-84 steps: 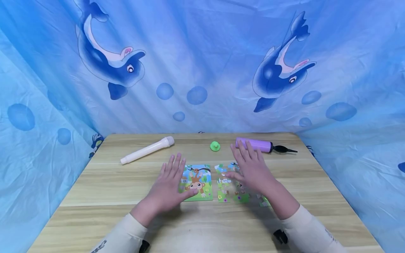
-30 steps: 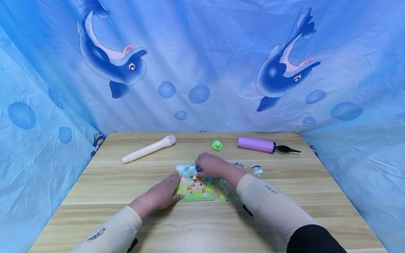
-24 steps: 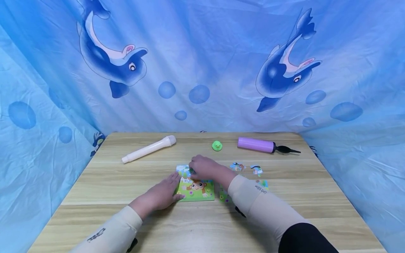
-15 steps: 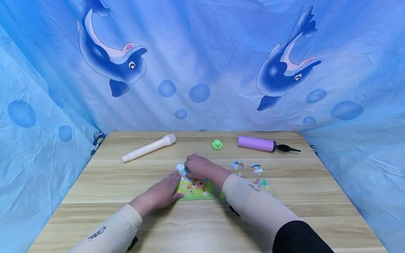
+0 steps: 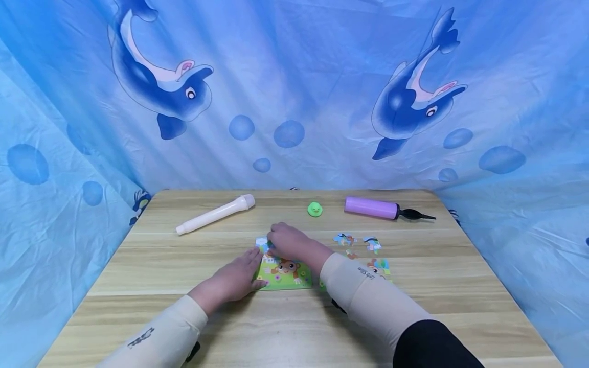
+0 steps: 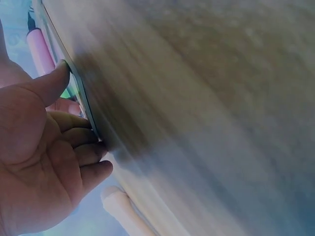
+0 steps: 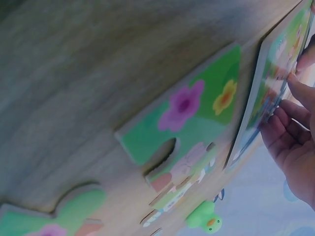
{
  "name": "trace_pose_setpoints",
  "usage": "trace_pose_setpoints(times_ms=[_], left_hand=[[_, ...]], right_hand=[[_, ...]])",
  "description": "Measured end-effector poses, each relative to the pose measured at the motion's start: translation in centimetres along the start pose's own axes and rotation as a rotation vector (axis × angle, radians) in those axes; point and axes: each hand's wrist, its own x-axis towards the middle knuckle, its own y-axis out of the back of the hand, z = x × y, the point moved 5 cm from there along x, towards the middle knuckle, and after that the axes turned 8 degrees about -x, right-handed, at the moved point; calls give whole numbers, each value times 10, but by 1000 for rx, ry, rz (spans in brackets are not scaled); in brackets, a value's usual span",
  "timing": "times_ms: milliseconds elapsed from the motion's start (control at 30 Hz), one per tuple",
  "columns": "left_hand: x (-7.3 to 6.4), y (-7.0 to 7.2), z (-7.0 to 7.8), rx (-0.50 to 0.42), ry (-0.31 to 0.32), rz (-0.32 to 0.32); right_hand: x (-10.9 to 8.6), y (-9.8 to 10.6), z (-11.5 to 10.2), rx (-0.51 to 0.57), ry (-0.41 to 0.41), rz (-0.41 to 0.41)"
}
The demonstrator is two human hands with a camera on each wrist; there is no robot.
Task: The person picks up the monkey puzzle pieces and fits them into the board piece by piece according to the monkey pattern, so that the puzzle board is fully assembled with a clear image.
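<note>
A square monkey puzzle board [image 5: 287, 282] lies flat in the middle of the table. My left hand [image 5: 233, 278] rests along its left side, fingers fairly straight on the edge and thumb at the near-left corner; the left wrist view shows the thumb [image 6: 56, 83] against the rim. Over the board's upper left, my right hand [image 5: 290, 243] bends down and pinches a small green-blue puzzle piece [image 5: 270, 246], mostly hidden by the fingers. Several loose puzzle pieces [image 5: 371, 244] lie to the right, some under the right forearm. One flowered piece [image 7: 209, 105] shows large in the right wrist view.
Along the back of the table lie a white stick with a wider end [image 5: 215, 214], a green toy duck [image 5: 315, 209] and a purple hand pump [image 5: 371, 208] with a black nozzle. Behind and beside the table [image 5: 285, 337] hangs a blue dolphin-print curtain [image 5: 294, 66].
From hovering open over the loose pieces, the right hand has crossed left onto the board with a piece, sliding toward its upper left. The left hand has settled at the board's left edge.
</note>
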Motion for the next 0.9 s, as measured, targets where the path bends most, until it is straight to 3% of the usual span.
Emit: trace_pose_setpoints(times_ms=[200, 367, 500, 700, 800, 900], left_hand=[[0, 1, 3, 65, -15, 10], [1, 1, 4, 102, -17, 12], [3, 4, 6, 122, -28, 28], [5, 9, 7, 117, -44, 26], [6, 9, 6, 101, -41, 18], [6, 9, 5, 67, -35, 16]], right_hand=[[-3, -3, 3, 29, 14, 23], [-13, 1, 15, 126, 38, 3], [-25, 12, 38, 185, 30, 28], [-43, 15, 80, 110, 25, 69], [-55, 9, 102, 91, -4, 32], [-71, 0, 122, 100, -60, -61]])
